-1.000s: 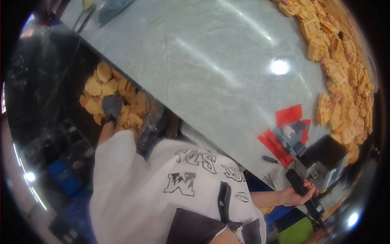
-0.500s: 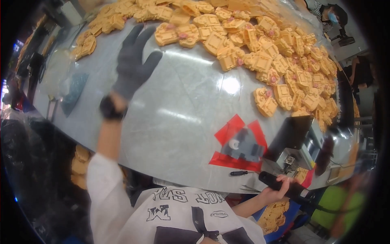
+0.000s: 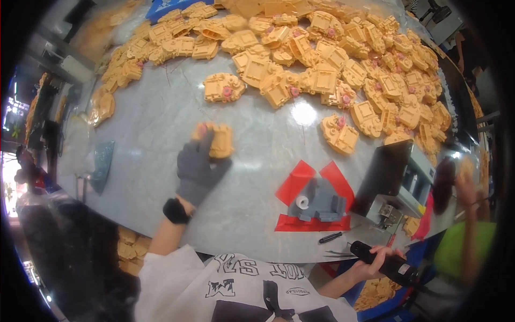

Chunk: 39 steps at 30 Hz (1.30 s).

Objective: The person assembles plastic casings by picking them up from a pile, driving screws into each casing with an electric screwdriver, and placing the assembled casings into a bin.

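My left hand (image 3: 197, 173), in a grey glove, has its fingers over a yellow plastic housing (image 3: 222, 141) with a small pink piece on it, at the left middle of the table. The fingers are closed on its near side. At the lower right, my bare right hand (image 3: 376, 261) is wrapped round a black, corded electric screwdriver (image 3: 398, 269), close to the table's front edge. A grey fixture (image 3: 324, 199) with a white ring stands between red strips, ahead of my right hand; it bears no housing.
A large heap of yellow housings (image 3: 322, 78) covers the far and right table. A black-sided machine (image 3: 383, 174) stands right of the fixture. A small screwdriver (image 3: 330, 237) and tweezers (image 3: 339, 253) lie near the front edge. A co-worker's arm (image 3: 468, 214) shows at the right.
My left hand has come back toward me from the heap, bringing a yellow housing with it. My right hand keeps its hold on the electric screwdriver. The view has shifted a little.
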Each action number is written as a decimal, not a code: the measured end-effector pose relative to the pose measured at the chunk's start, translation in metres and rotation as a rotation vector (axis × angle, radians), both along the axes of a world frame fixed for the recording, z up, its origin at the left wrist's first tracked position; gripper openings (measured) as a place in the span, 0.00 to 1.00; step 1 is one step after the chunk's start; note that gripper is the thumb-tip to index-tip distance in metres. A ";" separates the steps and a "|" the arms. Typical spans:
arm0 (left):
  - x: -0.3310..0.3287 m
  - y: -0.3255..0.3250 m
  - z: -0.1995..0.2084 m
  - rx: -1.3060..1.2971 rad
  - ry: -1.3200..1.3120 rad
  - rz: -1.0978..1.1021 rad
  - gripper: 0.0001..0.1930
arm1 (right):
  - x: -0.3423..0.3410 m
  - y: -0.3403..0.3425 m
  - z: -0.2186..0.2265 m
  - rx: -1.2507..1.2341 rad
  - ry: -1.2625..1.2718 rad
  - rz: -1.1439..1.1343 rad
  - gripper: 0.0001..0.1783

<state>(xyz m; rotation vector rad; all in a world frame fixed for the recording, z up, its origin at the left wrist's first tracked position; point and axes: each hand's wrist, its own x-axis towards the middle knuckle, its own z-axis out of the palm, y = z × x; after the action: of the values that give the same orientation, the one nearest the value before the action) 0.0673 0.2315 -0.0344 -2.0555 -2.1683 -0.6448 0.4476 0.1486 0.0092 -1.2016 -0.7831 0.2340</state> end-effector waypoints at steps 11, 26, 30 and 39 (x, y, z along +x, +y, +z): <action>0.076 0.030 0.068 0.240 -0.342 -0.476 0.36 | 0.000 0.004 -0.012 -0.004 -0.038 0.024 0.24; 0.231 0.196 -0.002 0.025 -0.056 -0.851 0.31 | 0.002 0.006 -0.013 0.030 0.058 0.032 0.24; 0.171 0.187 0.015 -0.038 0.050 -0.954 0.29 | 0.008 0.009 -0.011 0.014 0.089 0.020 0.25; 0.031 0.178 0.012 0.113 0.215 -0.557 0.25 | 0.006 0.037 -0.023 0.130 0.080 0.096 0.27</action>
<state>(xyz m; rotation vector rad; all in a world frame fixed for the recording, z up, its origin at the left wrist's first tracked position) 0.0983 0.4095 -0.0226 -2.5357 -1.4108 -0.5365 0.4540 0.1856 -0.0141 -1.0274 -0.7748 0.3039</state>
